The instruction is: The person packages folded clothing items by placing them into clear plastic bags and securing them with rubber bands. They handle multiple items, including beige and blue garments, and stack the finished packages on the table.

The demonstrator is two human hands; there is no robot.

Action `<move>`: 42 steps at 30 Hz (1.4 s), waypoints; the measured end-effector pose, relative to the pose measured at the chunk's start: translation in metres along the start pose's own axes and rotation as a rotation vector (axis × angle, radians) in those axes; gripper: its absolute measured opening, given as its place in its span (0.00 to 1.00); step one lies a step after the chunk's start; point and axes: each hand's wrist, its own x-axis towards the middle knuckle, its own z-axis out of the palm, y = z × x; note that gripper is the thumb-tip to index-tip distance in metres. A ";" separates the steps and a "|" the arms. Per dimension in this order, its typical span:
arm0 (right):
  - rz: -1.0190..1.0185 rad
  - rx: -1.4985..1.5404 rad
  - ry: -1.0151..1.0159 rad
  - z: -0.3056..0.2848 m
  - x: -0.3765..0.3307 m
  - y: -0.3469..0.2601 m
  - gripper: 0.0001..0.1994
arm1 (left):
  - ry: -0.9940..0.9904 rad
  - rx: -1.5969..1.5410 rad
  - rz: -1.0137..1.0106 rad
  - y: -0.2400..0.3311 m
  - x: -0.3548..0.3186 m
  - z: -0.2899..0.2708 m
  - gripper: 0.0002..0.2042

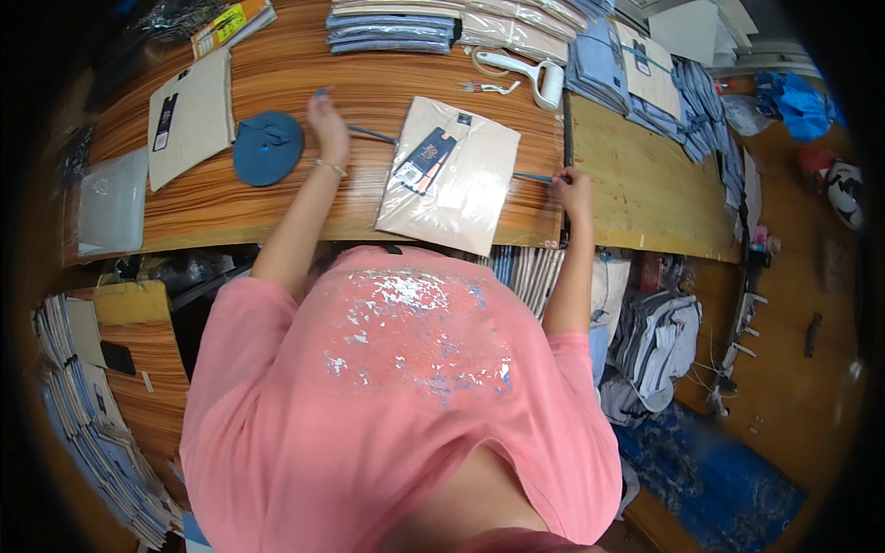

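A person in a pink shirt leans over a wooden bench (277,78), both arms stretched out across it. Between the arms lies a folded beige garment in a clear bag (449,173), flat on the bench near its front edge, with a dark hang tag (424,158) on top. Its long axis runs from the far side of the bench toward the person, tilted a little so the near end swings to the person's right.

A thin blue band (371,134) runs across the bench, passing under the bagged garment and coming out again on the right side. The left hand (326,124) rests on the bench at the band's left end, fingers bent down over it; whether it actually pinches the band cannot be told. The right hand (573,187) is closed on the band's right end, just beside the bag's right edge and near the seam where a second, paler bench top (645,184) begins.

Just left of the left hand sits a round dark blue beret (267,147), and beyond it another folded beige garment with a tag (189,115). At the far side are a white tape dispenser (530,74) and stacks of folded blue and beige garments (396,26) (more are piled at the far right). None of these lie between the hands and the bagged garment. Bundles of folded cloth also fill the shelves under the bench (83,433).
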 end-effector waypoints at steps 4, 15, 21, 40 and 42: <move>-0.312 0.061 -0.171 -0.021 -0.031 -0.114 0.04 | -0.761 0.331 0.357 0.066 -0.075 0.054 0.18; -0.677 0.096 -0.047 0.035 -0.024 -0.155 0.14 | -0.951 0.781 0.642 0.008 -0.156 0.073 0.15; -0.656 0.009 -0.203 0.045 -0.003 -0.109 0.10 | -1.296 0.679 0.379 0.023 -0.140 0.077 0.11; -0.390 -0.063 0.068 0.087 -0.059 -0.125 0.10 | -1.309 0.653 0.393 0.034 -0.120 0.049 0.13; -0.330 0.034 0.044 0.089 -0.056 -0.125 0.09 | -1.308 0.635 0.323 0.033 -0.119 0.048 0.13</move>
